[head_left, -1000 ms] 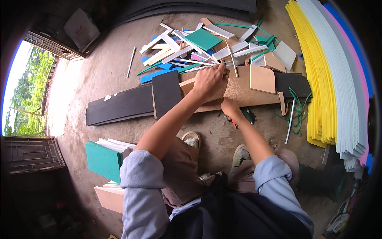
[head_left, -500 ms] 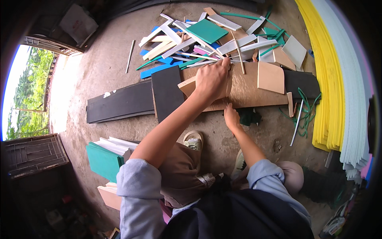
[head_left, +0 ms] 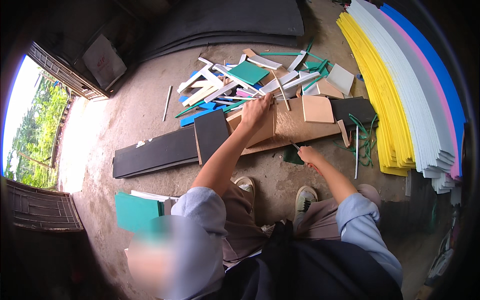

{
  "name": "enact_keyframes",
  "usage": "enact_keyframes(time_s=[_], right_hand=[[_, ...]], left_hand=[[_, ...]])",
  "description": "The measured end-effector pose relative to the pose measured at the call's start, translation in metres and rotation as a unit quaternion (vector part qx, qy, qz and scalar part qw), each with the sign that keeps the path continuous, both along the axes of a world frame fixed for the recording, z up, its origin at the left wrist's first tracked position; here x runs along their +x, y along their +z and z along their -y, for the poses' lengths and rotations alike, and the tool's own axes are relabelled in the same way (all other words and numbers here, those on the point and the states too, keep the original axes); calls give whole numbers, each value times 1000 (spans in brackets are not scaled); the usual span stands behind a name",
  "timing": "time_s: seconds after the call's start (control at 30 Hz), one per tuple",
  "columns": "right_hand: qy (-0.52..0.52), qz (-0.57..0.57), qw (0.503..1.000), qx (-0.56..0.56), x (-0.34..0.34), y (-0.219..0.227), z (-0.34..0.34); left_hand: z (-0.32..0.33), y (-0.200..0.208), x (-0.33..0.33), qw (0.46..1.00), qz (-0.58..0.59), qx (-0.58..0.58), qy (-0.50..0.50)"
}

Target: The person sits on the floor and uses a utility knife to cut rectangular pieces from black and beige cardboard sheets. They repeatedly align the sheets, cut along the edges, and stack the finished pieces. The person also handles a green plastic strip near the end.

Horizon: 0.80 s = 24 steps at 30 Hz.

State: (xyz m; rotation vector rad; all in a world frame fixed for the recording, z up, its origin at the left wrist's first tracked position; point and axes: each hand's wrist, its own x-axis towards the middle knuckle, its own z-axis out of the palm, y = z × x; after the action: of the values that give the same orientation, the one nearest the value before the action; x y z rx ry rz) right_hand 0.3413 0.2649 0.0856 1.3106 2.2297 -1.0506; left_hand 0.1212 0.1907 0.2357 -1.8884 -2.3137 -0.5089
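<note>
My left hand [head_left: 256, 111] is closed at the far right corner of a tan foam sheet [head_left: 264, 134], its forearm crossing over part of the sheet. That sheet lies on a brown board [head_left: 291, 120]. In my right hand [head_left: 309, 155] is a knife, its thin blade [head_left: 295, 146] pointing up toward the board's near edge and a bit of orange handle showing below the fist. To the left of the tan sheet rests a black foam piece [head_left: 211, 134]. A tan square with one rounded corner [head_left: 317, 109] lies on the board's right part.
Beyond the board is a heap of white, tan, blue and green foam offcuts [head_left: 248, 73]. Long black strips [head_left: 155, 151] extend left. Yellow sheets [head_left: 372, 95] and pale ones stand stacked at right. Green blocks [head_left: 137, 211] sit at lower left, green strings [head_left: 369, 145] at right.
My right hand has drawn away from the board's near edge, toward the right, and the knife blade now shows. My left hand stays at the tan sheet. The view has shifted.
</note>
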Motion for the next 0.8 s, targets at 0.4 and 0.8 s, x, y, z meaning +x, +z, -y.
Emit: enact_keyframes(time_s=[0.4, 0.8], right_hand=[[24, -343, 936, 73, 22, 139, -62], [11, -413, 910, 36, -29, 116, -27]], left_hand=[[69, 15, -61, 777, 602, 183, -15], [119, 3, -101, 772, 608, 186, -12]])
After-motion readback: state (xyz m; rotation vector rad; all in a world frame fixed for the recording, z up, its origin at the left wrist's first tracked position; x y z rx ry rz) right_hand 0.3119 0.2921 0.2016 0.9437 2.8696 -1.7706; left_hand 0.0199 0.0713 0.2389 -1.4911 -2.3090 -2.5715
